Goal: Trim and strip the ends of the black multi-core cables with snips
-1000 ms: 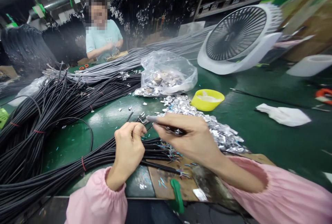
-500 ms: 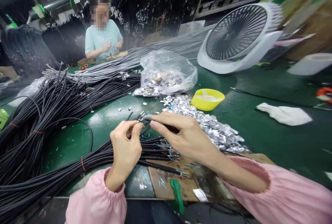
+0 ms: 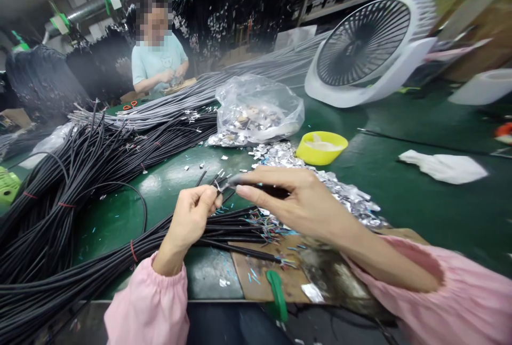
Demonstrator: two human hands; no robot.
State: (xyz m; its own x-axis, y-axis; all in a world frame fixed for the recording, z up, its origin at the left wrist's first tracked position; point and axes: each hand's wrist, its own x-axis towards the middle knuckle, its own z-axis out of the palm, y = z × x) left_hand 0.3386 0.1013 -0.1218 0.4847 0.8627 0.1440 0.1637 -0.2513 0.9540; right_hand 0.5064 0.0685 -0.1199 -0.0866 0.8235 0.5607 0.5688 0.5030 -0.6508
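Note:
My left hand (image 3: 192, 214) is closed, thumb and fingers pinching the end of a black cable (image 3: 218, 187) whose thin light wires stick out. Opposite it, my right hand (image 3: 300, 198) is closed on a dark slim tool (image 3: 276, 190), mostly hidden by the fingers, so its exact kind does not show. The tool's tip and the index fingertip, which looks grey, meet the cable's wires. Below both hands lies a bundle of black cables (image 3: 172, 238) tied with a red band, its stripped ends showing coloured wires (image 3: 268, 225).
Foil scraps (image 3: 352, 201) are heaped behind my right hand, beside a yellow bowl (image 3: 322, 149) and a clear plastic bag (image 3: 260, 107). A white fan (image 3: 364, 51) stands at back right. More black cables (image 3: 76, 185) lie left. A co-worker (image 3: 160, 62) sits across the table.
My left fingers have shifted their pinch on the cable end, and my right hand has moved slightly with the tool against the wires. The view has tilted a little.

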